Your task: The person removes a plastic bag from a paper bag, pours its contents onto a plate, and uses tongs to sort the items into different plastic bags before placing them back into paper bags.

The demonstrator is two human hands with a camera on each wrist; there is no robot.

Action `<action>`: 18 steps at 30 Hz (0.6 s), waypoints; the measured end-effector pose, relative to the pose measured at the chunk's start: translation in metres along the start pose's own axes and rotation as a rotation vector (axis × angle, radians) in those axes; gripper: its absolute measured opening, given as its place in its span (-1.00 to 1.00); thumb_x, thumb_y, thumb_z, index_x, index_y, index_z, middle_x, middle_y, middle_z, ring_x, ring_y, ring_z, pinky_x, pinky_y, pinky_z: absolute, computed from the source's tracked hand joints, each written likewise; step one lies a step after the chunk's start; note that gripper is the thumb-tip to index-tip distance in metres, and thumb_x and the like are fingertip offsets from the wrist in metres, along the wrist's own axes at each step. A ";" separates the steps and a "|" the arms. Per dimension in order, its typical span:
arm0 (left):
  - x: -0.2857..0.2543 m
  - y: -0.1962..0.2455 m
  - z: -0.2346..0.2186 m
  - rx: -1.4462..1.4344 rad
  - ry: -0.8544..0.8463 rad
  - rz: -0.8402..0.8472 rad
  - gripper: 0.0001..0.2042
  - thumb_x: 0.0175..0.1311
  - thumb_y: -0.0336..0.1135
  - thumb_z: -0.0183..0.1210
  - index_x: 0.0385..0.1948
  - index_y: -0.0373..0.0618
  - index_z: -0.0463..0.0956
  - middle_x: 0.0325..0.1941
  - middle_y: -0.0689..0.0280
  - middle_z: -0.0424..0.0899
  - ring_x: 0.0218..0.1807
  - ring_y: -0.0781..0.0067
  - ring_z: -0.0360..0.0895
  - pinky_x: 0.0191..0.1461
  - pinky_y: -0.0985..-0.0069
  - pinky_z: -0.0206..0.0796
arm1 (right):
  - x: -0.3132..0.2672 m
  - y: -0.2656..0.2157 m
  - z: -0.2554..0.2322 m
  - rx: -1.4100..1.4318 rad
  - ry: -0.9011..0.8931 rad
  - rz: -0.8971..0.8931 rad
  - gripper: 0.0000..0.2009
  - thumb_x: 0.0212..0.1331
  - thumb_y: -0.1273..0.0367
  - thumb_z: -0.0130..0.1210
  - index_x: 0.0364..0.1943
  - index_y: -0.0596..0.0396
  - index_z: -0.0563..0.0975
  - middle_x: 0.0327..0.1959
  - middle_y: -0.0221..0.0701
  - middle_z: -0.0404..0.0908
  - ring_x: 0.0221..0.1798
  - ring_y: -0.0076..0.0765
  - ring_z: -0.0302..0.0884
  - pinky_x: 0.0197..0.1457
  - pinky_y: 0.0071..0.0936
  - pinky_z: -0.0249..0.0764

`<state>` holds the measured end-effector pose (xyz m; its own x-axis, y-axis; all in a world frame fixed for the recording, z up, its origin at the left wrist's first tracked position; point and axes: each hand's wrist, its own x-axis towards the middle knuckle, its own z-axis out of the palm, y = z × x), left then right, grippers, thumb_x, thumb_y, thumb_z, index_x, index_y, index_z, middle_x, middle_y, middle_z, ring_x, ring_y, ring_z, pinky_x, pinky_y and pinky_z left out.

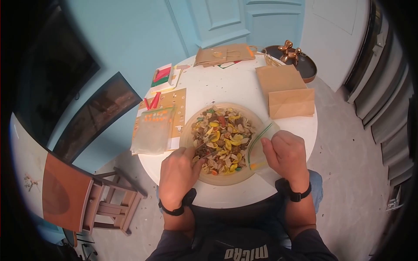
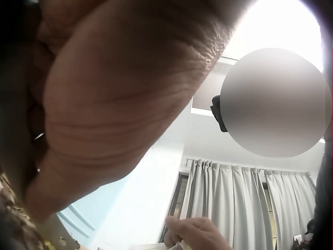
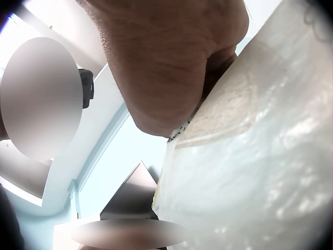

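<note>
A wide round tray (image 1: 185,150) on the table holds a heap of dried pieces (image 1: 226,143), yellow, brown, cream and some green. Over its left edge, my left hand (image 1: 178,174) has its fingers curled round a thin clear tool (image 1: 209,153) with two narrow arms reaching above the heap. At the tray's right side my right hand (image 1: 285,156) pinches the edge of a clear zip bag (image 1: 260,162) with a green seal line. In the right wrist view the bag (image 3: 250,161) hangs beside the right hand (image 3: 166,67). The left wrist view shows mostly the left palm (image 2: 109,99).
Another zip bag (image 1: 150,135) lies on printed sheets (image 1: 177,100) at the left, with red pieces (image 1: 153,101) above it. Brown paper bags (image 1: 289,102) lie at the right, more (image 1: 224,54) at the back. A dark round stand (image 1: 307,69) bears a shiny copper figure (image 1: 289,53).
</note>
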<state>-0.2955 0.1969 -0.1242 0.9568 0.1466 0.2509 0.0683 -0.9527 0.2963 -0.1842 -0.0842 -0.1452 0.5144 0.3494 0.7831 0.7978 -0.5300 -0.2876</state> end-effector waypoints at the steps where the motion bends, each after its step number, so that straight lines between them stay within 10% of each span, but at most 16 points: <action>1: 0.000 -0.001 0.001 -0.005 0.005 0.004 -0.74 0.31 -0.27 0.51 -0.09 -0.22 0.79 -0.19 -0.01 0.82 -0.13 -0.22 0.77 -0.04 0.02 0.58 | 0.000 0.000 0.001 -0.001 -0.002 -0.001 -0.62 0.34 0.43 0.47 -0.60 0.05 0.52 -0.62 -0.35 0.44 -0.57 -0.14 0.49 -0.48 -0.18 0.45; 18: -0.004 0.020 -0.005 -0.180 0.115 0.131 -0.77 0.32 -0.35 0.53 -0.07 -0.21 0.77 -0.22 0.01 0.80 -0.17 -0.18 0.76 -0.09 0.07 0.57 | -0.001 -0.001 0.004 0.012 -0.006 0.002 -0.63 0.33 0.43 0.48 -0.61 0.05 0.54 -0.61 -0.37 0.46 -0.56 -0.15 0.52 -0.47 -0.18 0.47</action>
<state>-0.2992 0.1785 -0.1148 0.9151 0.0643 0.3980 -0.1154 -0.9041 0.4115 -0.1842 -0.0813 -0.1476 0.5180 0.3524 0.7794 0.8002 -0.5216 -0.2960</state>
